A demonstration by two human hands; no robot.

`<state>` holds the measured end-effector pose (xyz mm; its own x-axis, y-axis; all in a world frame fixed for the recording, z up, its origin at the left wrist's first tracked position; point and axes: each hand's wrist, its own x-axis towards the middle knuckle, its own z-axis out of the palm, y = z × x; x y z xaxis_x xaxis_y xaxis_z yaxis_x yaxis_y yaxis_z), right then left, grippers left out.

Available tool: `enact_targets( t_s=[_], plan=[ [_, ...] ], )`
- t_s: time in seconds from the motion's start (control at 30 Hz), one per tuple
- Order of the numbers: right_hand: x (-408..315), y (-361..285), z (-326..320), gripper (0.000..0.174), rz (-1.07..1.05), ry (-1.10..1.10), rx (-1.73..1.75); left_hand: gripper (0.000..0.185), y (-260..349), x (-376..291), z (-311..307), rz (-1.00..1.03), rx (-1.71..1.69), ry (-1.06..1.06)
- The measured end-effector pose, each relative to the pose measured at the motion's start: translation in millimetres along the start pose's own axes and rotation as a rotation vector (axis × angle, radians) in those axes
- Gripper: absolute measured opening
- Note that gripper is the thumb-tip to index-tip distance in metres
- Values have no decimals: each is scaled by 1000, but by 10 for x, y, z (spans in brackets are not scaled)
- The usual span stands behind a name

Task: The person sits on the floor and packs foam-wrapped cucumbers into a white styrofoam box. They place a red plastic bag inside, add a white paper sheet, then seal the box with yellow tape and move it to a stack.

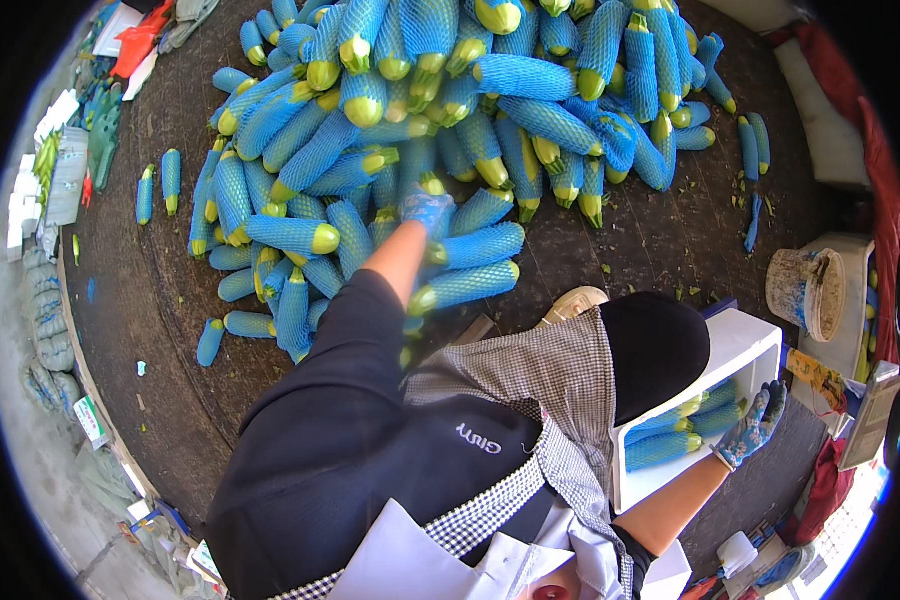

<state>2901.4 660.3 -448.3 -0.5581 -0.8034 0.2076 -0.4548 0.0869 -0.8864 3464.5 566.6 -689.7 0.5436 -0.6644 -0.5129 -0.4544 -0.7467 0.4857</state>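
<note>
My left hand, in a patterned glove, reaches into the pile of courgettes in blue foam net sleeves. Its fingers are blurred and touch or cover the green end of one sleeved courgette; whether they grip it is unclear. On my right, a white foam box lies by my knee with several sleeved courgettes inside. My right hand, also gloved, is at the box's near right rim, fingers extended and thumb apart, with nothing seen in it.
A stained plastic bucket stands right of the pile. The dark floor carries leaf scraps and a few stray courgettes. Grey bundled sacks line the left edge. My shoe is close to the pile.
</note>
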Motion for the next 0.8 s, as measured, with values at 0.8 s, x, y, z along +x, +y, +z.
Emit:
enact_targets(
  t_s=[0.8],
  plan=[
    [-1108,-232,-479,67,714,65,1095,65,781,930,925,-320,-515,15]
  ],
)
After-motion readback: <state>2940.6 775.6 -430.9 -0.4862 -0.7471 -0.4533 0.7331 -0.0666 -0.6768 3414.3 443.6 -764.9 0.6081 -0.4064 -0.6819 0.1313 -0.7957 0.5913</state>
